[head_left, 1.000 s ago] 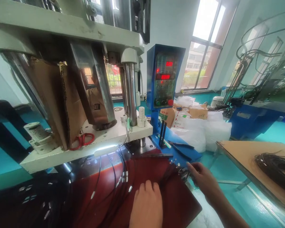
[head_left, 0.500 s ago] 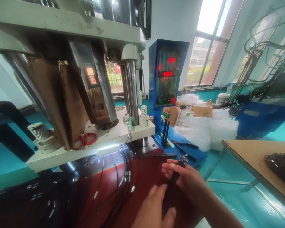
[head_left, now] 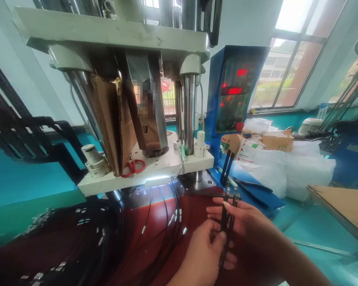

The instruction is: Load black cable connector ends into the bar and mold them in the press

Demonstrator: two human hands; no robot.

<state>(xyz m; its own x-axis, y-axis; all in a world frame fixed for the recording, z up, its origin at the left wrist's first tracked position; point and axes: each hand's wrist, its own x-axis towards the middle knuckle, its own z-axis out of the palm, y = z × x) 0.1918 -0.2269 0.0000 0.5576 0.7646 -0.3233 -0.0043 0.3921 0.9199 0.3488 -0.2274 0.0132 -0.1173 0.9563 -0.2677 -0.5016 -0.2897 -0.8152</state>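
Note:
Over the dark red tabletop [head_left: 164,274], both hands hold slim black cables [head_left: 223,214] with shiny metal ends pointing up. My left hand [head_left: 201,252] pinches their lower part between thumb and fingers. Higher up, my right hand [head_left: 246,218] is closed around them, its thumb across the front and some fingers extended behind. At least two strands show slightly apart near the top; their lower ends are partly hidden by my hands. Several more black cables [head_left: 167,216] with metal tips hang from the press [head_left: 149,180] onto the tabletop, left of my hands.
Red-handled scissors [head_left: 133,168] lie on the press bed beside a cardboard sheet [head_left: 107,119]. A blue control box [head_left: 216,91] with lit red digits stands behind. Coiled black cables [head_left: 86,238] cover the left side. White sacks [head_left: 307,171] and another table [head_left: 343,206] are at right.
The view has swung left, so the press and control box appear further right. The held cables have separated into two visible strands, and more red lights show on the control box.

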